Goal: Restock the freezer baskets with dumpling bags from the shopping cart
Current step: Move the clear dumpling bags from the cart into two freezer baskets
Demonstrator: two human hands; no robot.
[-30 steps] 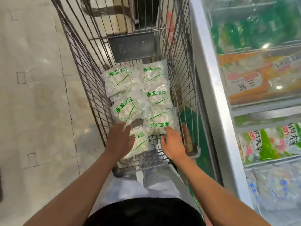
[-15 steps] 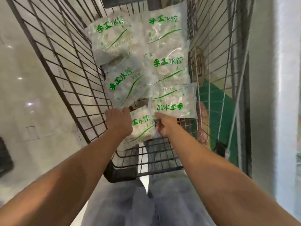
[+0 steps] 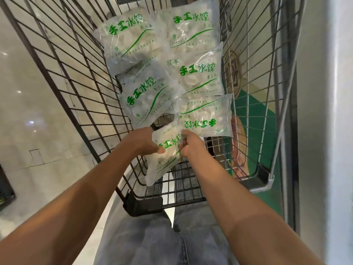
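Slippage is the main worry here. Both hands hold the nearest clear plastic dumpling bag with green lettering [image 3: 165,152], which sits low in the black wire shopping cart [image 3: 80,77]. The left hand [image 3: 142,143] grips the bag's left edge, thumb laid across the front film and the other fingers hidden behind it. The right hand [image 3: 191,148] has its fingers curled onto the bag's right edge, pinching the film near the print. The bag hangs below both sets of fingertips, its lower corner drooping toward the cart floor, so the hold is on loose film at the top rather than on the bulk of the contents.

That film looks slick, and probably cold and damp; I judge that a quick lift could let it slide out of the pinch, or stretch the film where the right fingers bite.

Just beyond the right fingertips lies a second bag with upside-down green print [image 3: 204,117], its edge touching or overlapping the held one. It could drag along and drop as the held bag comes up. Further past the fingers, four more bags [image 3: 162,54] lie overlapped and may shift once their neighbour goes.

To the right of the right hand rises the white freezer wall [image 3: 324,92]; the baskets themselves are out of view, so the carry crosses the cart's wire side, where a drooping corner could snag.
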